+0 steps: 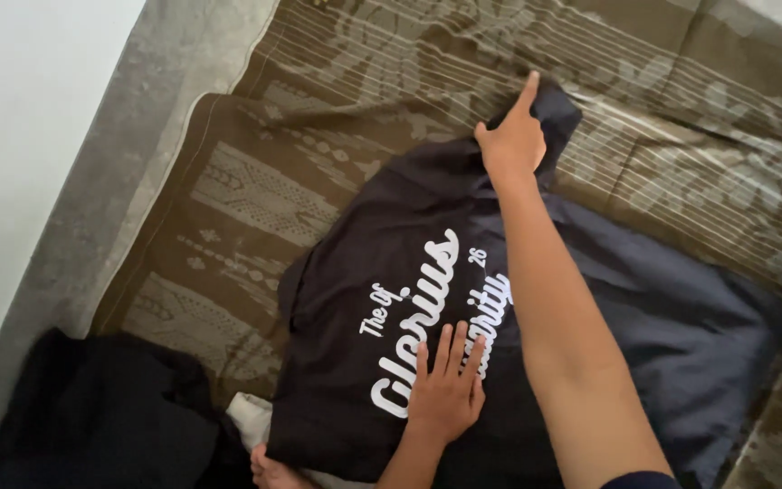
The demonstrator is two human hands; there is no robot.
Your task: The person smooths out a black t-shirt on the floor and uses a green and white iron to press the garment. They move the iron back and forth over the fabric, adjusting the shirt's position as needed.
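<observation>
Looking down at a dark t-shirt (382, 272) with white lettering on it, spread out on a brown patterned cloth (255, 190) that covers the surface. The left hand (446, 388) lies flat on the near part of the shirt, fingers spread and gripping nothing, and I'd guess it's there to pin the fabric so it doesn't slide. The right hand (510, 136) reaches way out to the far end of the shirt, at the sleeve (556, 109). Its index finger points straight out while the other fingers curl in, and it looks like they've got a pinch of the sleeve's edge, but I honestly can't tell for sure from this angle.

Under the shirt on the right is a navy pillow (681, 317), partly covered. A dark pile of clothes (101, 417) sits near left, cut off by the frame. Bare toes (269, 469) and a bit of white fabric (251, 418) peek out at the bottom edge.
</observation>
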